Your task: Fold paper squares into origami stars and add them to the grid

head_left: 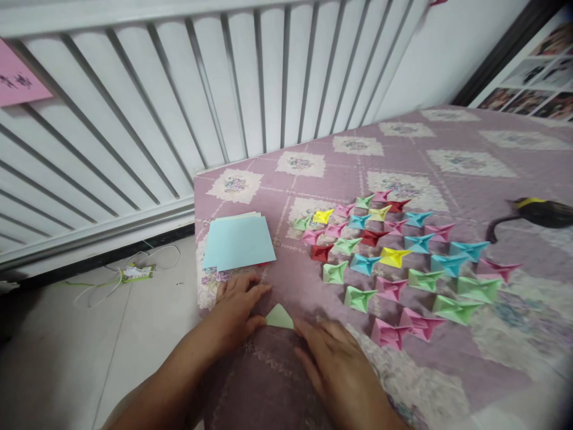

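Note:
A small pale green paper [280, 316], folded to a triangle with its point away from me, lies on the patterned cloth between my hands. My left hand [237, 304] has its thumb at the paper's left corner; its index finger stretches out apart from the thumb. At the right corner, the fingertips of my right hand [335, 358] touch the paper, the fingers laid fairly flat and the thumb apart. Just beyond my left hand is a stack of paper sheets with a light blue sheet [239, 242] on top.
Several folded paper pieces, among them a yellow one [394, 257] and a pink one [389, 333], stand in rows at the right. A dark object with a yellow band [544, 212] lies farther right. Behind the cloth [286, 233] is a white radiator [242, 83]. A power strip [138, 273] lies on the floor.

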{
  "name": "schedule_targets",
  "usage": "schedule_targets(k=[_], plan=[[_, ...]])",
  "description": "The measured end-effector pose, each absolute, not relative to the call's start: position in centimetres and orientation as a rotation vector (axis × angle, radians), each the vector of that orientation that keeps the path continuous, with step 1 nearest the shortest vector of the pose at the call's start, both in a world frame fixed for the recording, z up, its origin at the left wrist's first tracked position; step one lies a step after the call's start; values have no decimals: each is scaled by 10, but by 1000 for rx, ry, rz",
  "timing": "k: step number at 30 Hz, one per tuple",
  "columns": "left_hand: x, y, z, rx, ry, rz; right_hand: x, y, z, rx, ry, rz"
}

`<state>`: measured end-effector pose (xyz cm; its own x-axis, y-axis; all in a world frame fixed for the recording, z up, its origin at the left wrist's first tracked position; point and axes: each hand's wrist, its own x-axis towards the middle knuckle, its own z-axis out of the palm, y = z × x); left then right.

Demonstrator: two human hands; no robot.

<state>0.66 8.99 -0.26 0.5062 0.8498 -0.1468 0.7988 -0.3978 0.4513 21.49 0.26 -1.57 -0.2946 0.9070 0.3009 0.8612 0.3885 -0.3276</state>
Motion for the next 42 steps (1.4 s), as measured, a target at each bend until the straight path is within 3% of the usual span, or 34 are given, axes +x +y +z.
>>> schedule_targets(k=[4, 12, 21, 27, 31, 42], plan=[[6, 89, -4, 2296, 1337, 164, 216, 22, -7, -1608, -2103, 320], [6, 88, -2, 2309, 1313, 195, 191, 39, 2, -1829, -2126, 363], [5, 85, -5, 2250, 1268, 398, 193, 47, -7, -1636, -1958, 624], [19, 88, -5, 1759, 1218, 814, 193, 60, -3, -1538, -1507, 942], [31, 90, 3, 1365, 1118, 841, 190, 66, 2, -1438, -1198, 1219], [42, 96, 4, 1074, 870, 898, 186, 65, 9, -1226, -800, 1602]])
